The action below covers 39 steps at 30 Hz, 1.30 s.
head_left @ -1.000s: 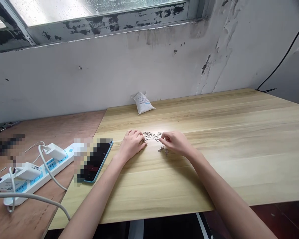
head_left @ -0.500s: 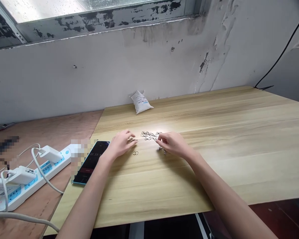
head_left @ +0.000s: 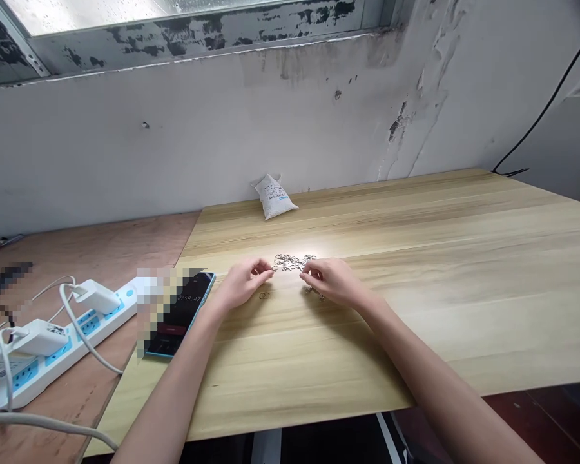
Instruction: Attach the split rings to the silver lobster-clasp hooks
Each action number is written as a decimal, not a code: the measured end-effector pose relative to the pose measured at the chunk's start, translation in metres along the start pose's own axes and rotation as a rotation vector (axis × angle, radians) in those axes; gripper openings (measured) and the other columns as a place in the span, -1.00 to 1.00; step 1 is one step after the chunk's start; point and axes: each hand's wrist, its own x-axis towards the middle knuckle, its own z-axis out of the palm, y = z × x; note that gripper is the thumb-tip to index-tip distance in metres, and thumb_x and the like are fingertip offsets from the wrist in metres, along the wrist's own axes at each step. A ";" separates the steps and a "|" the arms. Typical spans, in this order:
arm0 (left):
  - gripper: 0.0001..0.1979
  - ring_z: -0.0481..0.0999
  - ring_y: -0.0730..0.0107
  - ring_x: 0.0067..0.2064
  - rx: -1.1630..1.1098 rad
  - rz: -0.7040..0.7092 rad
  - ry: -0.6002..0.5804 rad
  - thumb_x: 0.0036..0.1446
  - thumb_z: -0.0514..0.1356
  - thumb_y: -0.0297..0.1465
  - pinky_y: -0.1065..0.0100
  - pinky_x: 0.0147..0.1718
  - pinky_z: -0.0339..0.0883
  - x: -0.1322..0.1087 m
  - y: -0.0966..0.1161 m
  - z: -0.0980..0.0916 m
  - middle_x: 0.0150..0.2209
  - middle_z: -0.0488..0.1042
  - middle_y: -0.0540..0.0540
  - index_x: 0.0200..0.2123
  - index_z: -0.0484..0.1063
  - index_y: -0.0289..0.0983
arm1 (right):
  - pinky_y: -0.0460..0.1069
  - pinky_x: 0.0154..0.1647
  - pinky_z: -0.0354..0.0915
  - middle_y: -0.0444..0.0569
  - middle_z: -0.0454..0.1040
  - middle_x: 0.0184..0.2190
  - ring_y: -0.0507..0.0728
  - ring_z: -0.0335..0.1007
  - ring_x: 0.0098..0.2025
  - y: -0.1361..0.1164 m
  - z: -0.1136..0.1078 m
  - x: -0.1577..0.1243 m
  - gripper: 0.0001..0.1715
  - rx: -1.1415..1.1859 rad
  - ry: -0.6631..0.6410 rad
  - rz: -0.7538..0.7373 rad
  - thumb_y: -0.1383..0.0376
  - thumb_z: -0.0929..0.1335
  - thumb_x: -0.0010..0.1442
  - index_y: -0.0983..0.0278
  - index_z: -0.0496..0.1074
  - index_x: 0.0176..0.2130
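Note:
My left hand (head_left: 244,282) is closed in a pinch, with a small metal ring (head_left: 275,268) at its fingertips. To its right, my right hand (head_left: 337,281) pinches a small metal clasp (head_left: 300,269), mostly covered by the fingers. Between and just beyond both hands lies a pile of small silvery clasps (head_left: 290,259). A few loose rings (head_left: 264,296) rest on the table below my left hand. Under my right hand is another little cluster of metal pieces (head_left: 314,292), partly hidden by the hand.
A phone (head_left: 186,316) showing a timer lies left of my left forearm on the wooden table (head_left: 415,258). A white packet (head_left: 275,198) sits by the wall. Further left, a power strip (head_left: 72,348) with plugged-in chargers and cables stands on a lower-toned board.
My left hand has moved slightly right, closing its fingertips on a ring and lifting it towards my right hand. The right hand stays in nearly the same place.

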 end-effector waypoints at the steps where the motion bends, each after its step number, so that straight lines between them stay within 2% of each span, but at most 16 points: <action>1: -0.77 0.54 0.27 -0.26 -0.130 -0.018 -0.044 0.21 0.15 -0.22 0.29 -0.29 0.39 -0.001 0.006 0.003 -0.29 0.56 -0.13 -0.26 0.45 -0.27 | -0.07 -0.43 0.04 -0.10 0.43 -0.47 0.01 0.21 -0.48 -0.001 0.003 0.000 -0.74 0.082 0.008 -0.004 0.15 0.29 0.28 0.25 0.46 -0.31; 4: -0.75 0.57 0.26 -0.21 -0.400 -0.026 -0.137 0.16 0.22 -0.21 0.26 -0.20 0.41 -0.001 0.017 0.011 -0.28 0.57 -0.14 -0.25 0.48 -0.29 | -0.08 -0.41 0.14 -0.09 0.45 -0.39 0.01 0.24 -0.44 -0.007 0.011 0.002 -0.67 0.369 -0.034 -0.035 0.08 0.28 0.28 0.25 0.47 -0.16; 7: -0.76 0.56 0.26 -0.20 -0.551 -0.033 -0.148 0.13 0.26 -0.23 0.25 -0.15 0.41 -0.002 0.020 0.017 -0.27 0.57 -0.16 -0.24 0.50 -0.29 | -0.09 -0.40 0.17 -0.07 0.47 -0.37 0.03 0.27 -0.39 -0.011 0.015 0.002 -0.64 0.567 -0.064 -0.022 0.06 0.30 0.25 0.27 0.50 -0.22; 14: -0.78 0.53 0.35 -0.25 -0.611 -0.068 -0.069 0.10 0.30 -0.25 0.32 -0.21 0.37 -0.002 0.018 0.019 -0.31 0.56 -0.10 -0.31 0.48 -0.30 | -0.11 -0.54 0.15 -0.05 0.48 -0.39 -0.03 0.21 -0.51 -0.016 0.007 0.001 -0.61 0.760 -0.102 0.105 0.04 0.38 0.16 0.30 0.55 -0.21; 19: -0.76 0.52 0.36 -0.29 -0.597 -0.083 -0.041 0.04 0.33 -0.24 0.34 -0.27 0.34 -0.001 0.018 0.021 -0.32 0.56 -0.09 -0.33 0.48 -0.31 | -0.13 -0.60 0.12 -0.05 0.48 -0.45 -0.05 0.20 -0.55 -0.016 0.010 0.001 -0.58 0.744 -0.054 0.133 0.01 0.37 0.17 0.32 0.55 -0.34; 26: -0.75 0.54 0.36 -0.32 -0.549 -0.095 0.004 0.02 0.35 -0.25 0.41 -0.40 0.32 -0.003 0.019 0.020 -0.33 0.57 -0.09 -0.33 0.49 -0.30 | -0.13 -0.55 0.25 -0.01 0.53 -0.41 -0.02 0.29 -0.49 -0.013 0.013 0.002 -0.60 0.818 0.011 0.169 0.02 0.40 0.13 0.32 0.55 -0.35; 29: -0.76 0.57 0.30 -0.26 -0.504 -0.072 0.007 0.05 0.33 -0.24 0.39 -0.36 0.37 -0.005 0.022 0.019 -0.27 0.60 -0.13 -0.30 0.54 -0.29 | -0.13 -0.55 0.29 -0.01 0.53 -0.39 0.01 0.35 -0.45 -0.013 0.013 0.003 -0.61 0.836 0.020 0.173 0.02 0.41 0.11 0.31 0.56 -0.35; 35: -0.82 0.59 0.27 -0.20 -0.306 0.075 0.040 0.17 0.24 -0.29 0.32 -0.25 0.43 -0.005 0.023 0.019 -0.24 0.62 -0.12 -0.26 0.59 -0.25 | -0.13 -0.56 0.31 -0.09 0.45 -0.57 -0.01 0.35 -0.52 -0.011 0.015 0.003 -0.65 0.832 0.046 0.175 0.05 0.44 0.09 0.32 0.55 -0.37; 39: -0.87 0.57 0.28 -0.19 -0.073 0.258 0.140 0.19 0.23 -0.35 0.27 -0.19 0.42 -0.004 0.017 0.022 -0.25 0.61 -0.10 -0.31 0.58 -0.23 | -0.12 -0.56 0.32 -0.10 0.45 -0.62 -0.01 0.35 -0.56 -0.008 0.020 0.003 -0.64 0.887 0.085 0.174 0.05 0.46 0.05 0.32 0.55 -0.40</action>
